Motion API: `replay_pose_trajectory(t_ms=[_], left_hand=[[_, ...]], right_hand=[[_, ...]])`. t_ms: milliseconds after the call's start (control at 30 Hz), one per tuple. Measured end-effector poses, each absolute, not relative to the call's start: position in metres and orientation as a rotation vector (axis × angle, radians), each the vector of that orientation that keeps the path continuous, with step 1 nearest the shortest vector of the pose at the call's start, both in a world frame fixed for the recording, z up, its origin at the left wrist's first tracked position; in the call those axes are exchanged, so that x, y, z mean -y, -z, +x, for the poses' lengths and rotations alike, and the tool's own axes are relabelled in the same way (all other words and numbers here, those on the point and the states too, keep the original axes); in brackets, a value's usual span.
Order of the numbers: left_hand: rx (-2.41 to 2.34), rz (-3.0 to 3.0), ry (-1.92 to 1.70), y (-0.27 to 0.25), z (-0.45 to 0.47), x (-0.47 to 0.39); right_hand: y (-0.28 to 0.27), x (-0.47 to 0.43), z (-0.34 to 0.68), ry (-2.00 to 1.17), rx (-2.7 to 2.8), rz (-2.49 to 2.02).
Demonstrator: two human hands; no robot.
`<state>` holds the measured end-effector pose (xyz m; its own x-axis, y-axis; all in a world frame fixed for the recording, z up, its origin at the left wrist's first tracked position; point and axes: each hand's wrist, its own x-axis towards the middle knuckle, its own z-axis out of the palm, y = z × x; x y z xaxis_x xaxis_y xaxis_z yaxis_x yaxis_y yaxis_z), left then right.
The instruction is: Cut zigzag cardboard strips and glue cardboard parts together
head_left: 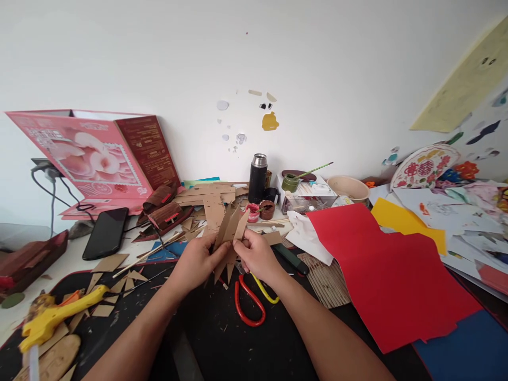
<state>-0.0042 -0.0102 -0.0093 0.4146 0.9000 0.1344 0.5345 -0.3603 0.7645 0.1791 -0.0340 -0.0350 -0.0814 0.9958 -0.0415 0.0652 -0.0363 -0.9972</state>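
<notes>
Both hands meet above the middle of the black mat. My left hand is closed, fingers pinching several pointed strips of brown cardboard that fan upward and downward. My right hand pinches one narrow cardboard strip at the right of that bunch; whether it is joined to the others I cannot tell. Just below the hands lie scissors with one red and one yellow handle loop, their blades partly hidden. A dark green utility knife rests to the right, beside a ribbed cardboard piece.
A yellow glue gun lies at left among cardboard scraps, near a black phone. Red paper covers the right side. Behind stand a black flask, paint jars and a pink box against the wall.
</notes>
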Motion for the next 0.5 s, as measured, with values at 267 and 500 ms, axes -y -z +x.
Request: replay_pose_trajectory(t_ms=[267,500], left_hand=[[-1.107,1.756,-0.772,0.0049,-0.0083,0.0051],[-1.120,1.723,-0.716,0.0034,-0.0091,0.0055]], right_hand=[[0.0308,0.0368,0.1830,-1.301,1.353,-1.177],[0.0311,0.0396,0.1813,-1.293,1.369,-1.203]])
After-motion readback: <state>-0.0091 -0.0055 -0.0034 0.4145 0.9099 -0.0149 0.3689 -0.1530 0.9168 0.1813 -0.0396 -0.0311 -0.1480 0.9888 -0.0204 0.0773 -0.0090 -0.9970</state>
